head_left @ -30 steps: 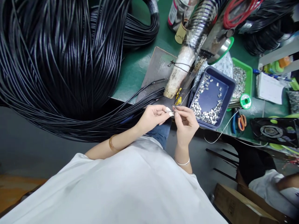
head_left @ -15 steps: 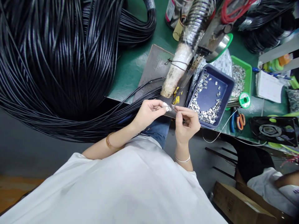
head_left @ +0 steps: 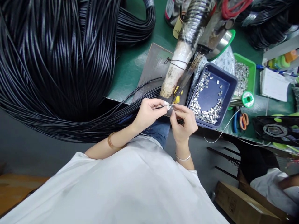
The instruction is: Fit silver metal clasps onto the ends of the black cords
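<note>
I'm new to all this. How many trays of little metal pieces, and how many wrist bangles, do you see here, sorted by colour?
Blue tray: 1
Green tray: 1
Amber bangle: 1
Silver bangle: 1
Total: 4

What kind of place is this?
Likely a cable assembly workshop: a big bundle of black cables, a blue tray of small metal parts, and a spool with green rims on the bench.
</note>
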The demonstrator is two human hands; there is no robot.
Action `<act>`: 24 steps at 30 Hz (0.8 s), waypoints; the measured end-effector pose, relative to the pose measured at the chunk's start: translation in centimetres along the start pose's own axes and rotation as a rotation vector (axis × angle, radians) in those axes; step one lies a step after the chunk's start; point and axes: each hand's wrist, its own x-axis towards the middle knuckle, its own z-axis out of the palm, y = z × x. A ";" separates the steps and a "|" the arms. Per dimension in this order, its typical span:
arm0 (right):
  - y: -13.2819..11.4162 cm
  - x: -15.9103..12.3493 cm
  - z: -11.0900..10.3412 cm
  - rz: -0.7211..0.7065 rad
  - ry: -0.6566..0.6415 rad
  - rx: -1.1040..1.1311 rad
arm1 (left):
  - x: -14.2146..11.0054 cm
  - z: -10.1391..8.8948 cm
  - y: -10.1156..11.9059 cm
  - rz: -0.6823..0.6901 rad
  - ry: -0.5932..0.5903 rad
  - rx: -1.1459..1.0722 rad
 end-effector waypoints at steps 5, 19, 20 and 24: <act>0.0 0.2 0.1 0.024 0.002 0.007 | 0.1 0.2 0.0 0.000 0.048 0.045; -0.3 0.6 0.0 0.020 -0.002 0.026 | 0.3 0.0 0.3 0.041 0.027 0.088; -0.3 0.5 0.0 0.018 -0.005 0.029 | 0.4 0.0 0.3 0.034 0.017 0.085; -0.2 0.5 0.0 0.045 -0.009 0.068 | 0.5 -0.2 0.1 0.031 0.003 0.071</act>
